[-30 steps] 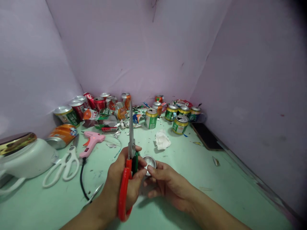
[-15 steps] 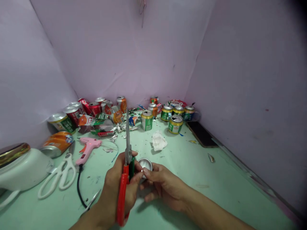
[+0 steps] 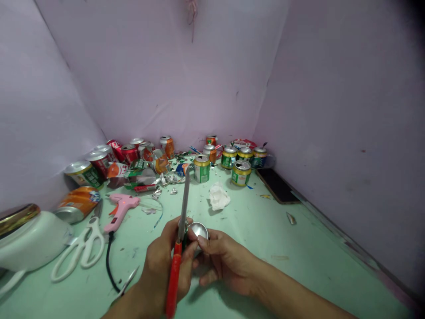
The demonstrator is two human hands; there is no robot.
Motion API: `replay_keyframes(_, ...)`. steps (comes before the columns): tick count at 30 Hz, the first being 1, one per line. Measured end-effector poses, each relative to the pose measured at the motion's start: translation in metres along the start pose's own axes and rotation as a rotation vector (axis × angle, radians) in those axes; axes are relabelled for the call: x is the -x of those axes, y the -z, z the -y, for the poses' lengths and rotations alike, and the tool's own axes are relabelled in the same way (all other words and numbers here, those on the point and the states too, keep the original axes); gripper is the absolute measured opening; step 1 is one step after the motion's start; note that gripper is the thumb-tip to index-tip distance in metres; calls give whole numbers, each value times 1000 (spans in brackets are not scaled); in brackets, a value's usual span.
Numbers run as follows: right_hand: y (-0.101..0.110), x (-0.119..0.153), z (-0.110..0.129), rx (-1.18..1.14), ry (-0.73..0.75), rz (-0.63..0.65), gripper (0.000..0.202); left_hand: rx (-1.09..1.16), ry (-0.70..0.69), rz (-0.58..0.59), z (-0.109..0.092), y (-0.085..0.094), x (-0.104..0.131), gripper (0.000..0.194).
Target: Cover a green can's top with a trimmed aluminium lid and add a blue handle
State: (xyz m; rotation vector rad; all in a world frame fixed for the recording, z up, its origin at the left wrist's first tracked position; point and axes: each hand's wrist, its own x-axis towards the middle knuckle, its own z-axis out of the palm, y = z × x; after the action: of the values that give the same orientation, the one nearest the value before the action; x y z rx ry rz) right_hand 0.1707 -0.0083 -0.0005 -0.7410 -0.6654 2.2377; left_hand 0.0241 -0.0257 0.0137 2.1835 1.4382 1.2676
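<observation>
My left hand (image 3: 162, 259) is closed, with a pair of red-handled scissors (image 3: 174, 277) resting in it. The scissors' blades point up and away from me. Between my two hands sits a small round silver piece like the cut-off bottom of a drink can (image 3: 200, 229), its hollow side facing up. My right hand (image 3: 226, 254) pinches the near rim of that can bottom between thumb and fingers. The left thumb and fingertips press on its left edge. Part of the can bottom is covered by my fingers. A crumpled white tissue (image 3: 219, 196) lies just beyond.
A pink glue gun (image 3: 122, 207), white-handled scissors (image 3: 86, 239) and a white pot-like vessel (image 3: 36, 239) lie to the left. Several drink cans (image 3: 202, 169) and cut scraps line the back. A dark phone (image 3: 278, 186) rests by the right wall.
The red-handled scissors have turned in my left hand, their blades now leaning right. Both hands keep hold of the can bottom, nearly in place. The view has shifted slightly.
</observation>
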Motion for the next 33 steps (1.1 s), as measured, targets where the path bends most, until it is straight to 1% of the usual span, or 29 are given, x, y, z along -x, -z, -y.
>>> replay_keyframes(6, 4, -2, -2, -31, -8, 63, 34, -18, -73, -36, 0, 0, 1, 31)
replay_keyframes(11, 4, -3, -3, -40, -15, 74, 30, 4, -86, -36, 2, -1, 1, 31)
replay_keyframes(17, 5, -4, -4, -51, -27, 81, 34, -27, -109, -36, 4, -1, 3, 31)
replay_keyframes(23, 6, -5, -4, -66, -33, 99, 31, -48, -110, -56, 6, -2, 4, 32)
replay_keyframes(30, 10, -5, -1, -70, -33, 113, 34, 72, -126, -41, 2, -2, 2, 31)
replay_keyframes(33, 11, -6, 0, -62, -40, 128, 36, 61, -139, -51, 2, -2, 3, 32)
